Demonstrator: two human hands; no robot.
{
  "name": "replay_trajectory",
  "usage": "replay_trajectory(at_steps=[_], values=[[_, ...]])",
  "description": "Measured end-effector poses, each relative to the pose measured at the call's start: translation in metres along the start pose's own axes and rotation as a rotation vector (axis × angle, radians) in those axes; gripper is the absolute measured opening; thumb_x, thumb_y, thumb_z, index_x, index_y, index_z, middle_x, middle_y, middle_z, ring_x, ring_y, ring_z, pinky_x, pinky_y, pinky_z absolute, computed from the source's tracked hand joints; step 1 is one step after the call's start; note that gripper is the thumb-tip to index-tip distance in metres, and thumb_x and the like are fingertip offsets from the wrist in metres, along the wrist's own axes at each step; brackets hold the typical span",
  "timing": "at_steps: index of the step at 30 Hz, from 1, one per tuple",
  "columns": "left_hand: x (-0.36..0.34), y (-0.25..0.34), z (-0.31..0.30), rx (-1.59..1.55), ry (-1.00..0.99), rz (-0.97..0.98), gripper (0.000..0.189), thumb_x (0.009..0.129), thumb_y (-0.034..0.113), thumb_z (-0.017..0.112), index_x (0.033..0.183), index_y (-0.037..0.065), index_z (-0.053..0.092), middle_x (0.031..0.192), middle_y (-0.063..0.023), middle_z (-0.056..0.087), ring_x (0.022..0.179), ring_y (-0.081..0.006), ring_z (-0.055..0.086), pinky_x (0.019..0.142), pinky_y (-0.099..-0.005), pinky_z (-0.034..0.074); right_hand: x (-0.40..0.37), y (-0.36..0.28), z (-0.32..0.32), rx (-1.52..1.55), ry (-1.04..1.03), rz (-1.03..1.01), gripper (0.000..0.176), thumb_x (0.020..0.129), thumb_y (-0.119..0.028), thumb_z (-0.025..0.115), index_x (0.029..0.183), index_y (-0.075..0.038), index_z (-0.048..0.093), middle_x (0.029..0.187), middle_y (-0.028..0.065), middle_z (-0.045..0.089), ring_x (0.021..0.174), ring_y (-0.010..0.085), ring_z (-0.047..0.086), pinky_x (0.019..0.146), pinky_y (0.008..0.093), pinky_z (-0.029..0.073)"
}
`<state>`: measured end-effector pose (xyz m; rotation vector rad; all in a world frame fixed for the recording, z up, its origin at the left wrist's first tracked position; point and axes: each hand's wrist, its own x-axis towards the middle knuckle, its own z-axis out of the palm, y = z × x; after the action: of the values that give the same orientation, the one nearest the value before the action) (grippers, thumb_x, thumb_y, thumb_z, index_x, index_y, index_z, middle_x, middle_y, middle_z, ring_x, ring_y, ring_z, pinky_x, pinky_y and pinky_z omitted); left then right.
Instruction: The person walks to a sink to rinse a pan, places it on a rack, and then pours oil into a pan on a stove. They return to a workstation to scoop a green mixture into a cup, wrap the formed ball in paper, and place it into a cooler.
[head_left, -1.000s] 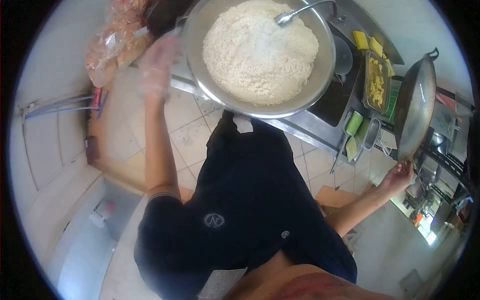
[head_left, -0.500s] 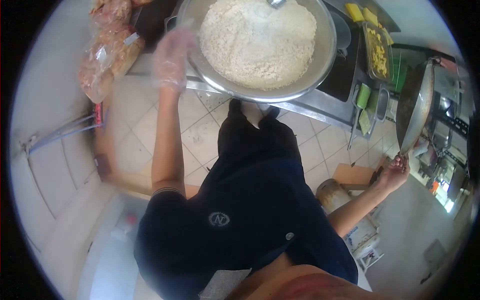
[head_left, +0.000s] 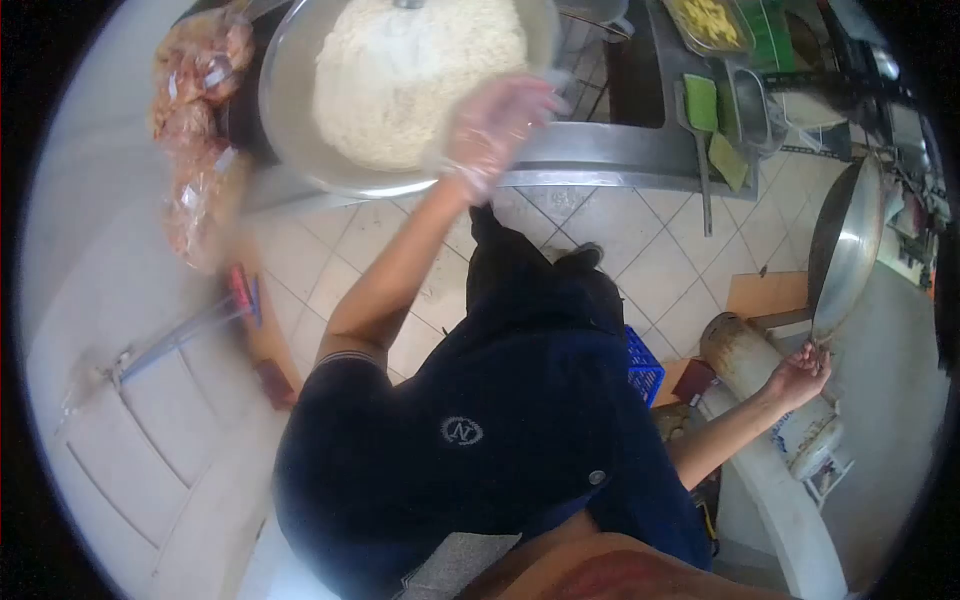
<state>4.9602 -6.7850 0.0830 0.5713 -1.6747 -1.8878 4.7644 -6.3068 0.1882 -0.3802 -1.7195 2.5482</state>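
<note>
My left hand (head_left: pixel 500 125), in a clear plastic glove, is over the near right side of a large metal bowl (head_left: pixel 290 130). Its fingers stretch to the right past the rim, slightly blurred, with nothing in them. Pale flour (head_left: pixel 390 90) fills much of the bowl, and a small metal piece (head_left: pixel 407 3) shows at its top edge. Out to the right, my bare right hand (head_left: pixel 803 372) grips a wok (head_left: pixel 852 250) by its handle end. The wok is tilted on its side, its dark face to the left.
Plastic bags of raw meat (head_left: pixel 205 150) lie left of the bowl. Along the right of the metal counter (head_left: pixel 600 150) are a tray of yellow pieces (head_left: pixel 708 22), a green-headed spatula (head_left: pixel 703 130) and a green pad (head_left: pixel 728 160). Below right stand a gas cylinder (head_left: pixel 745 355) and a blue crate (head_left: pixel 643 365).
My left hand has swung from the bowl's left side to its near right side. The view has turned, so the bowl sits further left. My right hand still holds the wok, now lower in view.
</note>
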Motion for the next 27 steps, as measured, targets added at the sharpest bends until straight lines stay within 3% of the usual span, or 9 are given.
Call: replay_trajectory(at_steps=[5, 11, 12, 15, 16, 18, 20, 24, 27], values=[[-0.039, -0.029, 0.182, -0.144, -0.462, -0.205, 0.021, 0.092, 0.019, 0.060, 0.109, 0.006, 0.061, 0.100, -0.0065, 0.065, 0.093, -0.0140, 0.062, 0.080, -0.0279, 0.053, 0.024, -0.008, -0.113, -0.057, 0.287, -0.182, 0.019, 0.087, -0.012, 0.058, 0.088, 0.007, 0.055, 0.073, 0.0121, 0.058, 0.068, 0.0207, 0.057, 0.061, 0.0285, 0.051], [-0.086, -0.065, 0.366, -0.252, -0.675, -0.431, 0.021, 0.090, 0.004, 0.058, 0.110, 0.006, 0.060, 0.101, -0.0061, 0.064, 0.093, -0.0141, 0.062, 0.079, -0.0256, 0.051, 0.060, -0.019, -0.222, -0.258, 0.582, -0.273, 0.024, 0.090, -0.014, 0.053, 0.092, 0.010, 0.056, 0.080, 0.0161, 0.062, 0.061, 0.0242, 0.060, 0.056, 0.0310, 0.050], [-0.086, -0.068, 0.383, -0.152, -0.758, -0.453, 0.026, 0.090, 0.005, 0.059, 0.116, 0.006, 0.057, 0.109, -0.0080, 0.061, 0.098, -0.0160, 0.061, 0.081, -0.0280, 0.051, 0.064, -0.020, -0.244, -0.298, 0.576, -0.261, 0.024, 0.090, -0.013, 0.053, 0.093, 0.011, 0.057, 0.080, 0.0170, 0.062, 0.060, 0.0246, 0.060, 0.055, 0.0309, 0.050], [-0.094, -0.087, 0.426, -0.260, -0.835, -0.299, 0.033, 0.090, 0.007, 0.059, 0.122, 0.007, 0.052, 0.118, -0.0094, 0.058, 0.105, -0.0187, 0.059, 0.086, -0.0323, 0.050, 0.094, -0.030, -0.297, -0.372, 0.597, -0.179, 0.022, 0.089, -0.011, 0.052, 0.092, 0.010, 0.057, 0.077, 0.0180, 0.061, 0.056, 0.0245, 0.059, 0.052, 0.0304, 0.049], [-0.100, -0.097, 0.429, -0.515, -0.744, -0.423, 0.038, 0.090, 0.007, 0.058, 0.127, 0.008, 0.048, 0.124, -0.0105, 0.055, 0.109, -0.0216, 0.058, 0.090, -0.0360, 0.049, 0.099, -0.026, -0.294, -0.321, 0.608, -0.122, 0.021, 0.088, -0.011, 0.053, 0.093, 0.009, 0.056, 0.077, 0.0170, 0.061, 0.054, 0.0238, 0.058, 0.051, 0.0300, 0.049], [-0.088, -0.106, 0.438, -0.445, -0.752, -0.536, 0.037, 0.089, 0.004, 0.059, 0.125, 0.007, 0.050, 0.123, -0.0108, 0.056, 0.107, -0.0222, 0.059, 0.090, -0.0358, 0.050, 0.127, -0.024, -0.292, -0.247, 0.618, -0.084, 0.017, 0.087, -0.011, 0.053, 0.093, 0.005, 0.055, 0.077, 0.0147, 0.059, 0.053, 0.0222, 0.057, 0.050, 0.0287, 0.049], [-0.075, -0.078, 0.454, -0.015, -0.737, -0.371, 0.029, 0.091, 0.007, 0.058, 0.120, 0.006, 0.055, 0.110, -0.0100, 0.063, 0.093, -0.0179, 0.062, 0.078, -0.0288, 0.052, 0.158, -0.025, -0.278, -0.226, 0.566, -0.103, 0.015, 0.086, -0.011, 0.054, 0.093, 0.002, 0.053, 0.077, 0.0123, 0.058, 0.052, 0.0206, 0.056, 0.051, 0.0270, 0.049], [-0.052, -0.091, 0.477, 0.086, -0.699, -0.512, 0.026, 0.093, 0.011, 0.057, 0.119, 0.007, 0.055, 0.104, -0.0092, 0.065, 0.086, -0.0157, 0.061, 0.074, -0.0271, 0.052, 0.227, -0.009, -0.253, -0.097, 0.377, -0.018, 0.020, 0.088, -0.013, 0.054, 0.103, 0.000, 0.050, 0.082, 0.0117, 0.059, 0.056, 0.0193, 0.059, 0.054, 0.0275, 0.051], [-0.031, -0.095, 0.507, 0.054, -0.631, -0.515, 0.024, 0.093, 0.012, 0.057, 0.117, 0.007, 0.056, 0.104, -0.0093, 0.065, 0.082, -0.0148, 0.060, 0.072, -0.0273, 0.051, 0.282, -0.004, -0.218, -0.040, 0.273, -0.015, 0.018, 0.088, -0.013, 0.054, 0.097, 0.000, 0.047, 0.080, 0.0132, 0.061, 0.057, 0.0217, 0.061, 0.055, 0.0290, 0.052]])
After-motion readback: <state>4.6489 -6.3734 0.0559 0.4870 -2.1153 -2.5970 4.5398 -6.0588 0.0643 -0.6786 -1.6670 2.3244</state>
